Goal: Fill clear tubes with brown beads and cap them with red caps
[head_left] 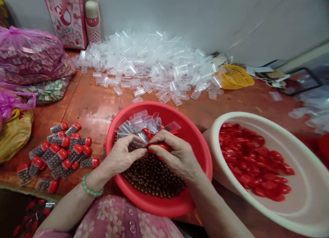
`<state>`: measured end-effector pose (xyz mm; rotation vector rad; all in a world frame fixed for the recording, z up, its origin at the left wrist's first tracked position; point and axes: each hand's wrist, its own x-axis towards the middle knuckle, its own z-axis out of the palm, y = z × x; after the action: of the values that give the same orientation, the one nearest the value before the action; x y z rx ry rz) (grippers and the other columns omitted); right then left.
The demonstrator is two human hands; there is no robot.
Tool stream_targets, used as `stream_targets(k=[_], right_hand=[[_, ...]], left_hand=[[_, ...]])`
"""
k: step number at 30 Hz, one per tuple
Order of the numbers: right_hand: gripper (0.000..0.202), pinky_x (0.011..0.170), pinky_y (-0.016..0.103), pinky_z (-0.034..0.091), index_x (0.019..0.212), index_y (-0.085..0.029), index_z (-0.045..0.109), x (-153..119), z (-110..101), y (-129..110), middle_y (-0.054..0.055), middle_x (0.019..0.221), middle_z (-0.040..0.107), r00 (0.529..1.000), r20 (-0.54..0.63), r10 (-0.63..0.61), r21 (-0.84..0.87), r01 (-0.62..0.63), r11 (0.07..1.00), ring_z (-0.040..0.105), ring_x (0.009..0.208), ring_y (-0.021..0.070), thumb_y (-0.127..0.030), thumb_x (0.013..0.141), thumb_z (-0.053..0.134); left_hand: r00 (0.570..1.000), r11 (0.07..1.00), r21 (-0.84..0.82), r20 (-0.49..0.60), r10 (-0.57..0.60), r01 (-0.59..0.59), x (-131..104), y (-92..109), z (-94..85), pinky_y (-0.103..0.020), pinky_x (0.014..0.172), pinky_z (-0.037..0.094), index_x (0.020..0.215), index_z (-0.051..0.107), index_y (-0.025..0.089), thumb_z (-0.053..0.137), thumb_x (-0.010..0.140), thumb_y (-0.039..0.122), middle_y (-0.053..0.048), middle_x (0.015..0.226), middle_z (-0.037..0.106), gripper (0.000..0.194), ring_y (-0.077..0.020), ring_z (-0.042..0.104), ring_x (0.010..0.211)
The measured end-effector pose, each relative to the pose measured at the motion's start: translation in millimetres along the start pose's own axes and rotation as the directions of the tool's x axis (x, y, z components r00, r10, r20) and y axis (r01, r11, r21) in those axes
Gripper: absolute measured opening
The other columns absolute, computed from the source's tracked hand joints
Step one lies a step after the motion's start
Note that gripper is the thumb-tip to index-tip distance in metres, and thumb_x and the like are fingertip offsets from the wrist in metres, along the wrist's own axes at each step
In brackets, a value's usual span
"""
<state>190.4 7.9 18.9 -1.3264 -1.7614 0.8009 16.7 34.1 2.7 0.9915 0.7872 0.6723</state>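
Observation:
Both hands are over a red basin (200,155). My left hand (122,155) is closed around a clear plastic container (140,141); what it holds inside is mostly hidden by my fingers. Pinched in my right hand (178,154) is a red plastic cap (163,147), which meets the end of the container. Whether the cap is seated cannot be made out. Round brown balls (156,178) lie in the basin below, and clear empty containers (144,123) are heaped at its far side with some red caps among them.
Filled, red-capped containers (59,157) lie at left. A cream basin (257,118) of red caps (252,162) stands at right. Behind are a pile of clear containers (154,70), a yellow basket (236,77) and a bottle (93,24). Stuffed plastic bags (31,60) sit far left.

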Motion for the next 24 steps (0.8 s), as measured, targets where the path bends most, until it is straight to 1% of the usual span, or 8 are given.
stream_targets(k=[2, 4, 8, 13, 16, 19, 21, 24], right_hand=[[0.025, 0.063, 0.025, 0.043, 0.072, -0.021, 0.055, 1, 14, 0, -0.002, 0.068, 0.055, 0.99, -0.111, 0.083, 0.078, -0.075, 0.994, 0.052, 0.064, 0.0126, -0.038, 0.091, 0.056], [0.035, 0.059, 0.025, 0.042, 0.07, -0.021, 0.05, 2, 26, -1, -0.003, 0.065, 0.049, 0.969, -0.144, 0.199, 0.167, -0.174, 0.97, 0.047, 0.061, 0.0123, -0.048, 0.092, 0.049], [0.039, 0.061, 0.025, 0.045, 0.083, -0.023, 0.052, -1, 33, -3, -0.003, 0.07, 0.049, 0.944, -0.059, 0.325, 0.288, -0.295, 0.911, 0.047, 0.063, 0.0126, -0.059, 0.092, 0.042], [0.035, 0.089, 0.032, 0.049, 0.114, -0.024, 0.058, -13, 28, 5, 0.004, 0.106, 0.065, 0.912, 0.053, 0.408, 0.379, -0.396, 0.836, 0.061, 0.097, 0.0178, -0.049, 0.09, 0.054], [0.044, 0.09, 0.031, 0.05, 0.121, -0.027, 0.055, -16, 31, 11, 0.003, 0.108, 0.067, 0.876, -0.056, 0.48, 0.501, -0.391, 0.772, 0.064, 0.098, 0.0167, -0.043, 0.082, 0.067], [0.037, 0.074, 0.026, 0.054, 0.105, -0.027, 0.057, -15, 39, 9, -0.001, 0.089, 0.068, 0.839, -0.15, 0.524, 0.607, -0.34, 0.718, 0.066, 0.078, 0.0133, -0.039, 0.075, 0.075], [0.028, 0.072, 0.026, 0.054, 0.096, -0.025, 0.059, -13, 44, 5, -0.001, 0.086, 0.069, 0.834, -0.202, 0.514, 0.576, -0.323, 0.751, 0.065, 0.076, 0.013, -0.037, 0.075, 0.075], [0.022, 0.08, 0.03, 0.055, 0.096, -0.023, 0.063, -13, 49, -1, 0.002, 0.091, 0.071, 0.853, -0.29, 0.433, 0.426, -0.29, 0.857, 0.067, 0.082, 0.0155, -0.036, 0.08, 0.07]], left_hand=[[1.0, 0.999, -0.036, -0.018, -0.013, 0.013, 1, -1, 1.1, -0.026, 0.078, 0.046, 0.086, 0.059, 0.014, 0.068, 0.073, 0.017, 0.0, 0.082, 0.062, 0.016, -0.0104, 0.057, 0.076], [0.999, 0.999, -0.042, -0.032, -0.011, 0.01, 2, -2, 2.0, -0.027, 0.08, 0.046, 0.085, 0.058, 0.014, 0.07, 0.071, 0.018, 0.0, 0.083, 0.063, 0.019, -0.0108, 0.058, 0.078], [0.995, 1.0, 0.0, -0.1, 0.022, -0.022, 4, -6, 2.6, -0.026, 0.077, 0.046, 0.085, 0.057, 0.015, 0.069, 0.073, 0.019, 0.001, 0.081, 0.061, 0.018, -0.0106, 0.056, 0.076], [0.984, 0.998, 0.037, -0.17, 0.056, -0.051, 3, -9, 4.1, -0.027, 0.078, 0.047, 0.089, 0.055, 0.016, 0.065, 0.076, 0.018, 0.0, 0.082, 0.063, 0.017, -0.0117, 0.059, 0.077], [0.983, 0.996, 0.056, -0.168, 0.072, -0.063, 2, -10, 5.3, -0.028, 0.08, 0.049, 0.089, 0.056, 0.016, 0.064, 0.076, 0.017, -0.001, 0.084, 0.066, 0.016, -0.013, 0.062, 0.079], [0.978, 0.993, 0.081, -0.184, 0.094, -0.08, 2, -11, 5.7, -0.028, 0.08, 0.05, 0.089, 0.056, 0.016, 0.064, 0.077, 0.018, -0.002, 0.084, 0.066, 0.015, -0.0135, 0.062, 0.079], [0.973, 0.989, 0.121, -0.202, 0.112, -0.088, 2, -11, 5.5, -0.028, 0.078, 0.05, 0.089, 0.056, 0.016, 0.065, 0.077, 0.019, -0.002, 0.082, 0.066, 0.015, -0.0136, 0.062, 0.078], [0.968, 0.987, 0.132, -0.22, 0.121, -0.093, 1, -9, 4.8, -0.028, 0.077, 0.049, 0.089, 0.056, 0.016, 0.064, 0.078, 0.019, -0.001, 0.081, 0.065, 0.014, -0.0132, 0.062, 0.077]])
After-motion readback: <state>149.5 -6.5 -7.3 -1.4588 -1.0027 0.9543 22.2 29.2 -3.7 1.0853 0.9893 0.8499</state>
